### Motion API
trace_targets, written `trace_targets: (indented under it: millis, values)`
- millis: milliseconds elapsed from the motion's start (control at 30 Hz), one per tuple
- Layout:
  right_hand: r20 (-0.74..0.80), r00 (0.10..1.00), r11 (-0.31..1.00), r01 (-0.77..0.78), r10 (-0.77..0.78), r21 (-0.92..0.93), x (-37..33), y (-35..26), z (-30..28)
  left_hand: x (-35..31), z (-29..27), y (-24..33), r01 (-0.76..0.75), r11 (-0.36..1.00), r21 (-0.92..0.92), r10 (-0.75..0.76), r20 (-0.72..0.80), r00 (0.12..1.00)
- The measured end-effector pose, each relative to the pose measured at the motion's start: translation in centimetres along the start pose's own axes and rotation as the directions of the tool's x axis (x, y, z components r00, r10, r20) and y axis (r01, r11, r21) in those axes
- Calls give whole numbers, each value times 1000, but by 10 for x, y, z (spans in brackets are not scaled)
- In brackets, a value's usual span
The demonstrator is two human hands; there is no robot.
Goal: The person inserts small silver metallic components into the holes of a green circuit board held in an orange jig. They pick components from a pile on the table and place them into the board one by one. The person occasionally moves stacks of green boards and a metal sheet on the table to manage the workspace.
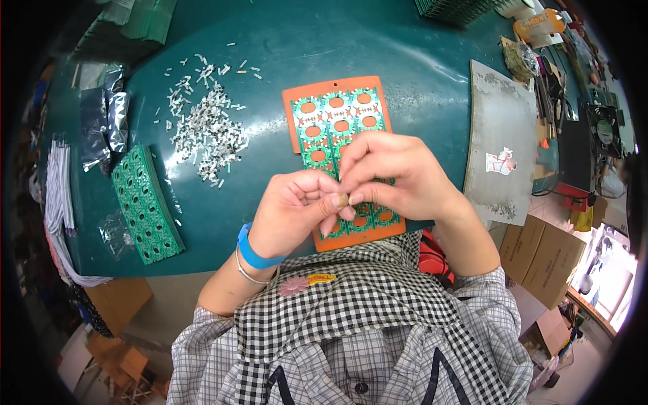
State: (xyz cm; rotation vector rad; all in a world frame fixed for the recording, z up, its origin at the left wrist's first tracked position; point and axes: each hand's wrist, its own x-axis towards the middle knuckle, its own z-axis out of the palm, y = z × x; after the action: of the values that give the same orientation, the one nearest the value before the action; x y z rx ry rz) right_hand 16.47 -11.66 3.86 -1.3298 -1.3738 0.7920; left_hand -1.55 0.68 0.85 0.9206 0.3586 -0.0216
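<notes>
My left hand (297, 202), with a blue band (255, 247) at its wrist, is closed, thumb against fingers. Its fingertips meet those of my right hand (401, 174), which is pinched closed too. Where the thumbs come together a small tan patch (344, 200) shows; I cannot tell whether it is a held piece or a covering on a thumb. Beneath both hands lies a panel of green circuit boards (339, 126) with oval openings, resting on an orange plate (337, 246). My hands hide the panel's middle.
Many small white parts (210, 131) are heaped on the green table at left. Near them lie a green board panel stack (144, 202), silvery bags (116, 111) and a white wire bundle (61, 189). A grey board (501, 142) lies at right, beyond it tools (550, 94).
</notes>
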Motion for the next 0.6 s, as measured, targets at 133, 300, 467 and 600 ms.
trace_targets:
  millis: [133,300,467,600]
  values:
    - [-30,999,997,31,-33,-71,-4,3,-6,0,3,7,160,984,-71,-155,77,985]
    - [-364,904,927,-312,222,-208,-2,46,-34,1,-1,3,34,997,-62,-34,-3,999]
    - [-384,912,875,-302,148,-379,-2,62,-29,-4,-3,6,39,998,-50,-39,-3,999]
    - [-422,893,885,-315,154,-343,2,68,-30,-3,-7,0,-3,993,-117,3,0,1000]
